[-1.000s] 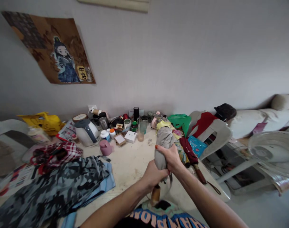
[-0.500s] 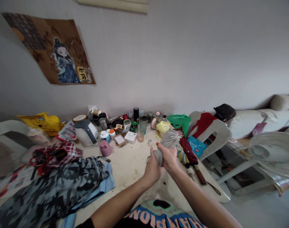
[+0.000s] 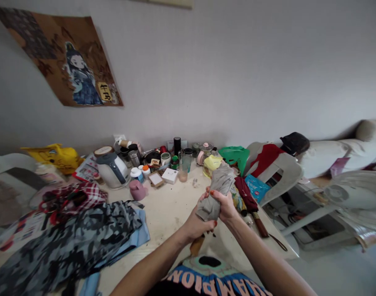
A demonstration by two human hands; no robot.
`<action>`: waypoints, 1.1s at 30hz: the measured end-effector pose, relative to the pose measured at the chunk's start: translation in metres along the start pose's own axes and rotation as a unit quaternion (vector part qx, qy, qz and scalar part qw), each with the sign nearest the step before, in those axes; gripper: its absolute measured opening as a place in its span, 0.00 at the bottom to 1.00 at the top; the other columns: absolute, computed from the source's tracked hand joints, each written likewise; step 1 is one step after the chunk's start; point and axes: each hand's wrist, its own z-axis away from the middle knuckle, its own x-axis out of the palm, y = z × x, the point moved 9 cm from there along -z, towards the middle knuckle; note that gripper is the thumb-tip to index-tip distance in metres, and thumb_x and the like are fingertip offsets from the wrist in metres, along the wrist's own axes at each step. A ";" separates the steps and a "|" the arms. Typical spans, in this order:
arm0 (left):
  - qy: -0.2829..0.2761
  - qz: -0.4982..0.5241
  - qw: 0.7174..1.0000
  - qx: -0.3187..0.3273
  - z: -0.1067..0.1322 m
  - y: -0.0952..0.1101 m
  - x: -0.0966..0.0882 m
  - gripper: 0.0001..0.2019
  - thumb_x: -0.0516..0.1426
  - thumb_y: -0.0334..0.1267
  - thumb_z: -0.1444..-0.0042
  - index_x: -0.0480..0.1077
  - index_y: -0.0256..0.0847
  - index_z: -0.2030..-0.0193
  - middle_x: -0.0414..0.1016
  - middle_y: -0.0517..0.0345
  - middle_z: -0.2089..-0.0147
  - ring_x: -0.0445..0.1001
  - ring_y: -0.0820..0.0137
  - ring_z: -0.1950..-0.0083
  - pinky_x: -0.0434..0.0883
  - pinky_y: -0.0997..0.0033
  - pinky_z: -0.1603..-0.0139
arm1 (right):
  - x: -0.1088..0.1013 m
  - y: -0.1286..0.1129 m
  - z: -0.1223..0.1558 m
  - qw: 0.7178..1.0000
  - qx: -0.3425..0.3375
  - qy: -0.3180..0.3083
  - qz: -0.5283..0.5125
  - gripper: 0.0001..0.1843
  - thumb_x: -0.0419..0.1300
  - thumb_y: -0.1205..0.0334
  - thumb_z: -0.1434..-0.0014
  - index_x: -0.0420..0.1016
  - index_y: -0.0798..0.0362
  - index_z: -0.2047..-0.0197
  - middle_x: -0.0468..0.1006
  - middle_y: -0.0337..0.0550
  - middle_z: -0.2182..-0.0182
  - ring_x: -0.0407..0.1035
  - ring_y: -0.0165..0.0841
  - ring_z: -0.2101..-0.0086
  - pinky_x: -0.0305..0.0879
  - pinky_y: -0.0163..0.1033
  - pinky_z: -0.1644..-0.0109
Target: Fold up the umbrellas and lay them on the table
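Pretty soft, even daylight, no harsh shadows or glare; kinda smeary overall, bent and stretched at the edges.

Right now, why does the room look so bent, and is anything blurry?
Head view: the wide lens bows the wall and stretches the edges, so the poster leans and the fan smears. Soft, even daylight, no harsh glare. The grey folded umbrella in both hands is fairly sharp; the camouflage cloth near the corner looks softer.

Cluttered table [image 3: 172,209] against the wall
Kettle [image 3: 113,170] stood behind the clothes [image 3: 73,242]; two folded umbrellas [image 3: 246,197] lay at its right edge
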 end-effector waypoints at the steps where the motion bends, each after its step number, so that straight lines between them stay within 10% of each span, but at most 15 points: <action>1: 0.031 -0.048 0.998 0.021 -0.002 0.000 -0.004 0.46 0.65 0.28 0.60 0.54 0.43 0.32 0.74 0.45 0.45 0.76 0.58 0.52 0.72 0.60 0.52 | -0.006 0.001 -0.002 0.999 -0.014 0.036 0.014 0.20 0.73 0.60 0.66 0.73 0.54 0.68 0.77 0.38 0.76 0.69 0.33 0.78 0.71 0.39 0.71; 8: 0.114 -0.322 0.939 0.036 0.000 -0.004 -0.013 0.51 0.59 0.27 0.54 0.33 0.30 0.27 0.72 0.31 0.44 0.73 0.50 0.47 0.65 0.54 0.46 | -0.030 0.000 -0.008 0.975 -0.108 0.177 0.079 0.26 0.74 0.62 0.66 0.70 0.51 0.62 0.79 0.39 0.68 0.73 0.35 0.70 0.71 0.39 0.66; 15: -0.037 -0.052 0.998 0.013 -0.001 0.009 -0.005 0.65 0.71 0.38 0.67 0.35 0.37 0.27 0.72 0.43 0.46 0.73 0.58 0.49 0.68 0.62 0.47 | -0.036 -0.005 -0.005 0.988 -0.080 0.109 0.077 0.23 0.75 0.59 0.64 0.74 0.53 0.64 0.79 0.38 0.72 0.71 0.33 0.75 0.71 0.40 0.69; 20: 0.004 -0.246 0.965 0.087 0.002 0.051 -0.030 0.39 0.68 0.43 0.58 0.65 0.34 0.38 0.72 0.40 0.44 0.71 0.57 0.45 0.65 0.63 0.44 | -0.040 -0.001 -0.005 0.991 -0.063 0.089 0.080 0.25 0.75 0.59 0.65 0.75 0.55 0.63 0.81 0.42 0.69 0.73 0.37 0.71 0.72 0.41 0.65; 24: 0.011 -0.395 0.906 0.153 0.018 0.090 -0.030 0.07 0.61 0.38 0.47 0.77 0.36 0.68 0.77 0.54 0.69 0.71 0.69 0.67 0.66 0.70 0.61 | -0.045 0.001 -0.006 0.989 -0.068 0.107 0.080 0.28 0.76 0.59 0.67 0.76 0.55 0.60 0.81 0.43 0.66 0.74 0.37 0.68 0.72 0.41 0.62; 29: 0.052 -0.282 0.946 0.153 0.010 0.111 -0.053 0.10 0.63 0.41 0.50 0.73 0.35 0.73 0.71 0.60 0.76 0.63 0.75 0.73 0.59 0.76 0.71 | -0.024 -0.002 0.005 0.992 -0.072 0.091 0.047 0.26 0.75 0.60 0.67 0.76 0.54 0.62 0.81 0.41 0.67 0.74 0.35 0.69 0.72 0.40 0.62; 33: 0.008 -0.068 0.998 -0.006 -0.021 0.059 -0.059 0.21 0.71 0.47 0.69 0.69 0.34 0.78 0.66 0.64 0.81 0.60 0.78 0.77 0.55 0.77 0.74 | -0.003 -0.003 0.017 0.996 -0.042 0.074 -0.013 0.21 0.75 0.62 0.70 0.72 0.54 0.71 0.78 0.37 0.74 0.70 0.30 0.76 0.71 0.36 0.70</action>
